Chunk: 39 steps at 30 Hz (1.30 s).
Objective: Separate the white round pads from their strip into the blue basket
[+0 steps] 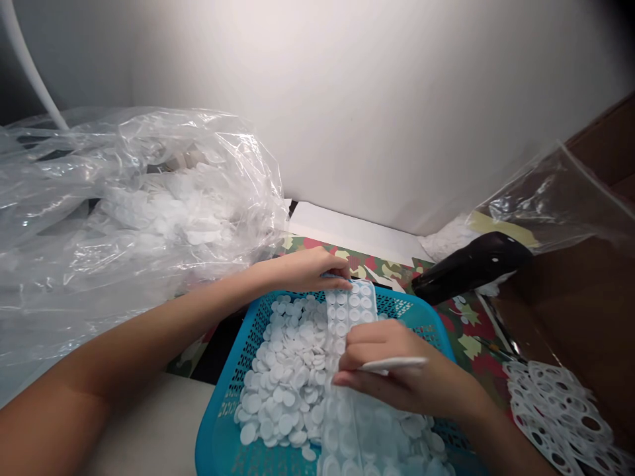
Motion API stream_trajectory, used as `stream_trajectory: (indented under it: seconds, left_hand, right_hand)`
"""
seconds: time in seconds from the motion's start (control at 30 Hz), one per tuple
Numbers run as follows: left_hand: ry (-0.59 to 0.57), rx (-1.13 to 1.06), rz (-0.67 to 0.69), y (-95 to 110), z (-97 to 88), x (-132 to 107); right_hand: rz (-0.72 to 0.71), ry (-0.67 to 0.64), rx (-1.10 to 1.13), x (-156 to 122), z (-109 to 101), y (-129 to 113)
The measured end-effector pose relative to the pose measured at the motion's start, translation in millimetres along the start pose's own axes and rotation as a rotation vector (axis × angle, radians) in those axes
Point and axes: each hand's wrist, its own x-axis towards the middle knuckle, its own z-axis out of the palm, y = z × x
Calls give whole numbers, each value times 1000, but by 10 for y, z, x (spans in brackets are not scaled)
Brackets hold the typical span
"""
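Observation:
My left hand pinches the far end of a long pale strip that carries rows of round white discs. The strip runs toward me over a blue plastic basket, and its near part looks translucent. My right hand is closed above the middle of the strip, with a slim white stick-like piece between the fingers. What the right fingertips touch is partly hidden. Loose white discs fill the basket, piled to the left of the strip and also under it at the right.
A large clear plastic bag of white pieces stands at the left. At the right lie a black object, white ring-shaped pieces and a cardboard box. Camouflage-patterned cloth lies around the basket. A pale wall rises behind.

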Motion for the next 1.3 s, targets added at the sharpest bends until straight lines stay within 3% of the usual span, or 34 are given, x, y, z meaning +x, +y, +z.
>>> stream_trajectory:
  seconds: [0.07, 0.13, 0.33, 0.43, 0.63, 0.87, 1.1, 1.2, 1.3]
  left_hand:
    - [-1, 3, 3, 6, 0, 1]
    - [2, 6, -1, 10, 0, 3]
    - [18, -2, -8, 11, 0, -1]
    - [20, -2, -7, 12, 1, -3]
    - [16, -2, -7, 19, 1, -1]
    - [15, -6, -6, 5, 8, -3]
    - [-4, -10, 3, -3, 0, -3]
    - [6, -13, 7, -5, 4, -4]
    - [16, -12, 4, -7, 8, -3]
  right_hand:
    - [35, -113, -8, 11, 1, -5]
    - [47, -99, -2, 12, -4, -7]
    - [-13, 356, 206, -52, -29, 8]
    - [-4, 445, 220, -75, -27, 13]
    - [-58, 339, 95, -27, -19, -2]
    - [-89, 306, 62, -10, -16, 17]
    - [53, -168, -48, 4, -21, 56]
    - [48, -92, 0, -6, -29, 57]
    - [-11, 216, 148, -51, -36, 52]
